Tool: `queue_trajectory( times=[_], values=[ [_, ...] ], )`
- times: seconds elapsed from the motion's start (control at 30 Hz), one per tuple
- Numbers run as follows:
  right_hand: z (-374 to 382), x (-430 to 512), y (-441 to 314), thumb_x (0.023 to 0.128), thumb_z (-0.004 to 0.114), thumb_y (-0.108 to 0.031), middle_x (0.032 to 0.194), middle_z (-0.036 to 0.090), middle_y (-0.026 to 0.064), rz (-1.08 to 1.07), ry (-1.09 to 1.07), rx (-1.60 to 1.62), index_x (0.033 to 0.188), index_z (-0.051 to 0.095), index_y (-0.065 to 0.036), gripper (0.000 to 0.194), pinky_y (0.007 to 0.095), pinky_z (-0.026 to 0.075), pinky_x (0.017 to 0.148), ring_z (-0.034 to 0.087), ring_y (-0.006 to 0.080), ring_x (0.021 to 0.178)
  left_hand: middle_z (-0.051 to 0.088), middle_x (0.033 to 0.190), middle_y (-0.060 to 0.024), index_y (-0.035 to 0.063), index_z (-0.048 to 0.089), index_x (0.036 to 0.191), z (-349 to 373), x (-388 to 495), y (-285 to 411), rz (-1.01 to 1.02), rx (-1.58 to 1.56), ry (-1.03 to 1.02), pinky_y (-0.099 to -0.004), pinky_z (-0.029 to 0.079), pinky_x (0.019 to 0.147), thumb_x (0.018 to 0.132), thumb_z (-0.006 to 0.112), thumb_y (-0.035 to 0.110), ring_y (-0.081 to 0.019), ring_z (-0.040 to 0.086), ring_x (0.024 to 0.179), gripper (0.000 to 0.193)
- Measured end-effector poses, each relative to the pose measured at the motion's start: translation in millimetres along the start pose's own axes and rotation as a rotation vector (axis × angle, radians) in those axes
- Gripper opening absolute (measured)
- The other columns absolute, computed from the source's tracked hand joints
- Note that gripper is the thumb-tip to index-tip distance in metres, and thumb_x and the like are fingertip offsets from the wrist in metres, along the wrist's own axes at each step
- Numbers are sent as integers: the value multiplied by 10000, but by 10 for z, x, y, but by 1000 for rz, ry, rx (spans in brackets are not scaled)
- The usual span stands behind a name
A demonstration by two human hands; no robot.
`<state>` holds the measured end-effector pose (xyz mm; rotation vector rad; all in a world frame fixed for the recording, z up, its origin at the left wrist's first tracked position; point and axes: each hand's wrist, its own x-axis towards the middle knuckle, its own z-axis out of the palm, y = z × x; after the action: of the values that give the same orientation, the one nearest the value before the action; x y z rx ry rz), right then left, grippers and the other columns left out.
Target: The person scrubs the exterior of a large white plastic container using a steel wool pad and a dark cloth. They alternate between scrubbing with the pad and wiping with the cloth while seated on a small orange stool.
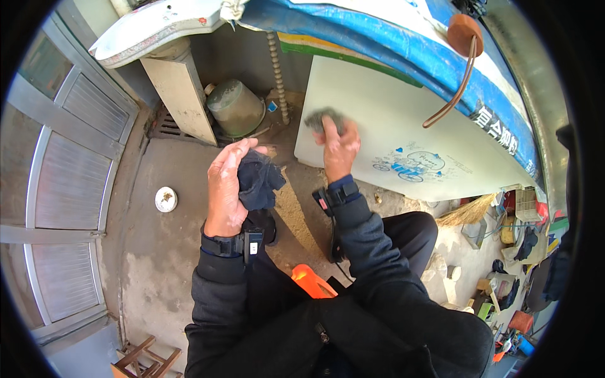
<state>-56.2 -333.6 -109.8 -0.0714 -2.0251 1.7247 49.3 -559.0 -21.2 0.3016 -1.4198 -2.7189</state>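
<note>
A bunched dark cloth (259,179) rests in my left hand (228,184), with the fingers and thumb curved round its left side. My right hand (336,144) pinches a grey, fuzzy-looking pad (326,119), blurred at its edges, in front of the upper left part of a pale panel (378,127). Whether the pad touches the panel cannot be told. Blue printed flowers and a cart picture (409,165) decorate the panel lower down. Between my legs lies a bright orange object (309,281), partly hidden by my clothing.
A dirty bucket (236,106) lies overturned beside a leaning board (182,97). Blue sheeting (406,49) hangs above the panel. A round white dish (166,199) sits on the floor at left, a wooden stool (146,359) below it. At right are a straw broom (465,211) and clutter.
</note>
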Motion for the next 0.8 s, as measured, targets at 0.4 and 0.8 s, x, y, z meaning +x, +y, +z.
queue_trajectory(
  times=[0.4, 0.8],
  values=[
    [-283, -488, 1597, 950, 773, -209, 1023, 780, 252, 223, -10, -531, 1147, 685, 63, 347, 443, 618, 769, 777, 372, 786, 791, 1143, -171, -21, 704, 1271, 21, 25, 56, -59, -43, 85, -383, 655, 826, 1105, 652, 258, -222, 757, 930, 329],
    [-2151, -395, 179, 932, 797, -161, 931, 760, 114, 358, 173, 114, 1235, 633, 89, 425, 275, 578, 561, 771, 181, 685, 755, 1221, -174, 12, 668, 1323, 400, 69, -273, -80, -180, -72, -436, 667, 861, 1093, 689, 346, -270, 764, 965, 406]
  ],
)
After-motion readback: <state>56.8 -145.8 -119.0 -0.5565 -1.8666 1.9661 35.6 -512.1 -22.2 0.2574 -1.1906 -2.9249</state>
